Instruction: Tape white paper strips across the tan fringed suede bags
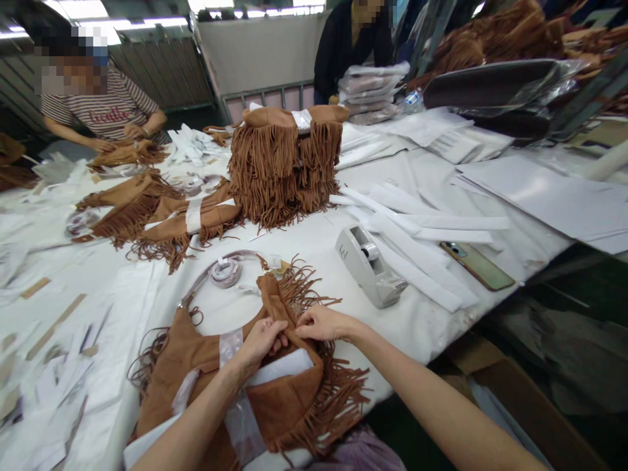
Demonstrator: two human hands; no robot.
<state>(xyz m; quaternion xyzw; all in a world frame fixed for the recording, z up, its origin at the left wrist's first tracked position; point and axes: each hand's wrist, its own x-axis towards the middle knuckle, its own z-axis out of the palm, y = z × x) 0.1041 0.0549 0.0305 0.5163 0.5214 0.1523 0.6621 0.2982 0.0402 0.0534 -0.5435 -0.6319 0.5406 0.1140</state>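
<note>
A brown suede fringed bag (pixel 196 356) lies at the near edge of the white table (pixel 304 248), with white paper strips wrapped round it and white paper stuffing (pixel 282 367) showing at its mouth. My left hand (pixel 262 340) pinches the bag's upper edge with curled fingers. My right hand (pixel 321 324) grips the same edge just to the right, fingers closed on the suede. The two hands nearly touch. The bag's strap (pixel 220 268), wrapped in tape, loops away toward the table's middle.
A white tape dispenser (pixel 367 265) stands right of my hands, a phone (pixel 475 265) beyond it among white paper strips (pixel 422 226). A stack of fringed bags (pixel 284 167) sits mid-table, more bags (pixel 157 219) at left. Two other people work at the far side.
</note>
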